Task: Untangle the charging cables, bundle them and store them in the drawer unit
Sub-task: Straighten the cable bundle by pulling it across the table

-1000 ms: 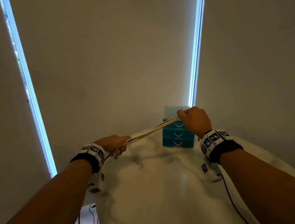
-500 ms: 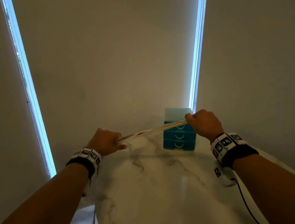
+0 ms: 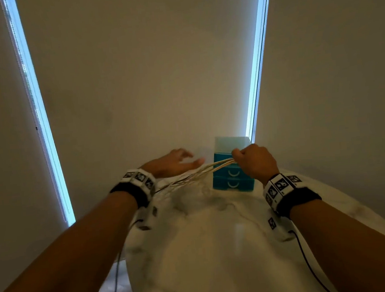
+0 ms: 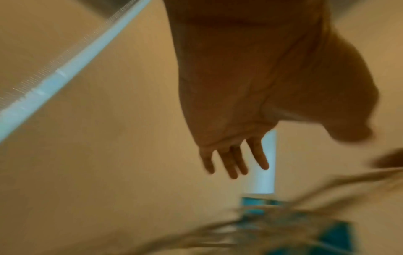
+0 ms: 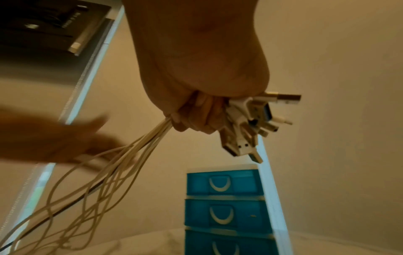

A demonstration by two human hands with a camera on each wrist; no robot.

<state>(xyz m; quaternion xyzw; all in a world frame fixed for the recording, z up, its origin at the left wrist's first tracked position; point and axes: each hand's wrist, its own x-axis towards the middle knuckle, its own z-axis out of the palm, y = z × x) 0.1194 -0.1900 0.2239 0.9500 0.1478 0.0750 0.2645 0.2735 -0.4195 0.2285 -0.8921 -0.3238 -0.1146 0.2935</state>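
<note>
Here the right hand [image 3: 254, 161] is clamped in a fist around the charging cables [image 5: 122, 165], close to their plug ends, and it holds them up in the air just in front of the top of the blue drawer unit [image 3: 233, 179]. In the right wrist view the USB plugs [image 5: 250, 127] stick out of the far side of the fist, towards the drawer unit. The white cords leave the near side of the fist and run down and to the left, to the marble counter [image 3: 219, 248], where they fan out in loose loops. So the long axis of the bundle goes from upper right to lower left, across the front of the person.

The left hand [image 3: 172, 164] holds nothing. Its fingers [image 4: 235, 160] are straight and spread, as the left wrist view shows, and it hovers just above the slack part of the cords, to the left of the drawer unit. I judge that it is the nearer hand to the free length, and that it must come down onto the cords below it to gather them into a bundle.

All three drawers [image 5: 224, 182] look closed, so storing is not yet possible
</note>
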